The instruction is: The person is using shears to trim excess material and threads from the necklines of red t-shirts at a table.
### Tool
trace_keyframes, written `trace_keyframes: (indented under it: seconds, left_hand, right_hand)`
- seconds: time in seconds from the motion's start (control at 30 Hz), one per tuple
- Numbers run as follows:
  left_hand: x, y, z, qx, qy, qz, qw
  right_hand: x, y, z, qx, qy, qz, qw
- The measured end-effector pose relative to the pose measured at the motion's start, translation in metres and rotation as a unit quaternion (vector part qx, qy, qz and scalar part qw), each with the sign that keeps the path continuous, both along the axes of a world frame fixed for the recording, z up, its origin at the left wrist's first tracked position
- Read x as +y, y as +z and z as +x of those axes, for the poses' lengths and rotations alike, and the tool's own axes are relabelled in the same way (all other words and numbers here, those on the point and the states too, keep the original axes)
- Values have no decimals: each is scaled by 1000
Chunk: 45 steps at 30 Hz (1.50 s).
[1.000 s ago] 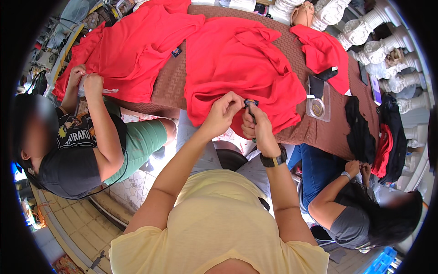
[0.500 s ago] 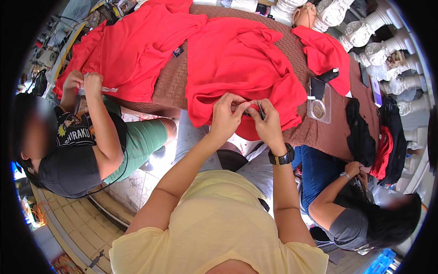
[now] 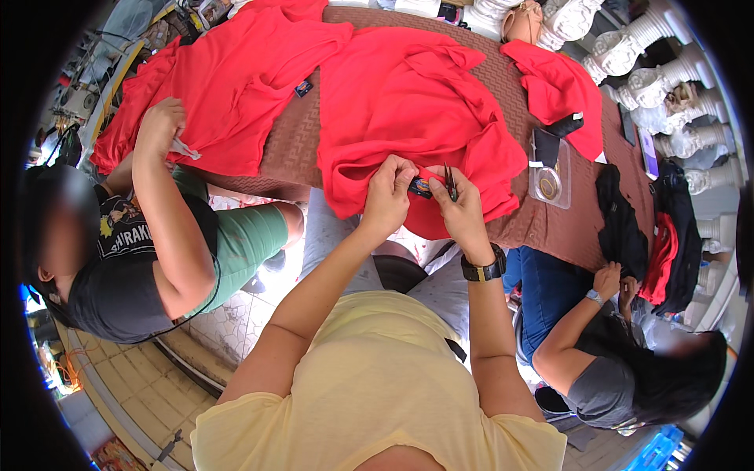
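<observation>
A red garment (image 3: 408, 94) lies spread in front of me, its near edge hanging over the table's edge. At that edge, my left hand (image 3: 387, 196) is closed in a pinch on the red cloth, beside a small dark label (image 3: 420, 188) with coloured print. My right hand (image 3: 463, 216) grips a small pair of dark thread snips (image 3: 450, 180), their points facing away from me. Its thumb touches the label's right end. Whether a thread lies between my fingers is too small to tell.
A brown patterned cloth covers the table (image 3: 290, 149). Another red garment (image 3: 212, 94) lies left, a smaller red piece (image 3: 554, 86) right. A clear plastic case (image 3: 550, 184) and black garments (image 3: 620, 228) are to the right. One person sits on each side of me.
My fingers have shifted slightly, and the label now shows between them. The snips stand more upright. The person at the left has raised one hand; the one at the right has moved their hands slightly.
</observation>
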<state>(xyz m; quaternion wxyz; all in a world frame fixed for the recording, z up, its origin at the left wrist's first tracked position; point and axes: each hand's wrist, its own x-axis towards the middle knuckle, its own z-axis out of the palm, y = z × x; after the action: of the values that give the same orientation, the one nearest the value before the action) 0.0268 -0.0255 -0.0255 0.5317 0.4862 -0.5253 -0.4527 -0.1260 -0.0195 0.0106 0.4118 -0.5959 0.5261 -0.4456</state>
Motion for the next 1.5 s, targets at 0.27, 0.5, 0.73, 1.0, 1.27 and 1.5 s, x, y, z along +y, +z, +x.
trace_keyframes:
  seconds: [0.27, 0.5, 0.73, 1.0, 1.27, 1.5]
  left_hand:
    - [4, 2, -1, 21, -10, 28, 999]
    - [12, 13, -4, 65, -15, 72, 995]
    - [14, 14, -2, -1, -11, 18, 1000]
    - [12, 6, 10, -30, -95, -96, 990]
    - [31, 53, 56, -182, -194, -114, 957]
    - [9, 51, 60, -385, -30, -186, 904]
  right_hand:
    - [32, 26, 10, -214, 23, 233, 948]
    - [32, 7, 22, -245, 21, 267, 932]
    - [22, -5, 19, -319, 29, 290, 902]
    - [20, -9, 13, -335, 63, 313, 886]
    - [21, 21, -32, 68, -16, -87, 994]
    - [1, 20, -42, 226, 104, -119, 961]
